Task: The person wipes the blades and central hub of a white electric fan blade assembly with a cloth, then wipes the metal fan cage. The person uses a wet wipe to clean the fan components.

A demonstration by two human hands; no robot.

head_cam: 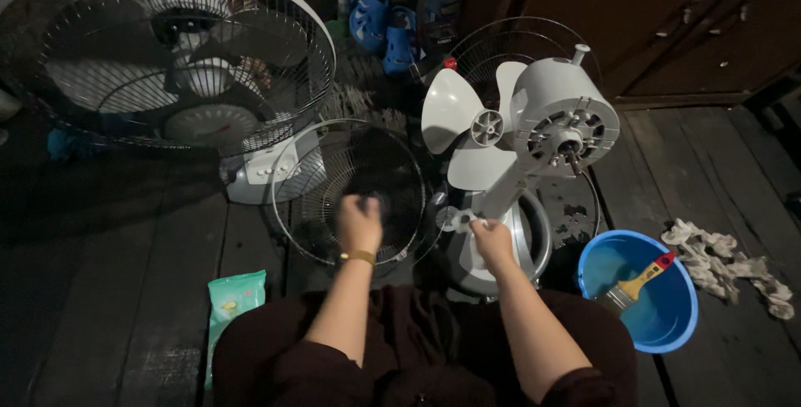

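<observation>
The left hand [360,222] is closed in a loose fist against the middle of a round wire grille [355,192] that stands on edge on the dark plank floor [125,232] just in front of the person's knees; the fingers look curled around something small at the grille's hub, though the blur there hides what it is. A gold bracelet [359,256] circles that wrist. The right hand [492,238] is pinched together on a small white piece [464,222] just beside the grille's right rim, at the foot of a stripped fan. That fan's white motor [566,119] faces the camera with its bare shaft showing, and a three-bladed white blade [476,127] sits just to its left, in front of a second wire guard [509,52]. The fan's grey base [521,244] lies under the right hand. To the upper left stands a whole big fan [167,56] with its cage on, its white control base [267,175] touching the grille's left side in the view. A green packet [234,298] lies on the floor beside the left knee. To the right, near the right elbow, sits a blue bowl [659,323] with a paintbrush [638,283] lying across it, and a crumpled pale rag [730,265] lies just beyond the bowl. Blue shoes [380,19] rest at the far wall.
</observation>
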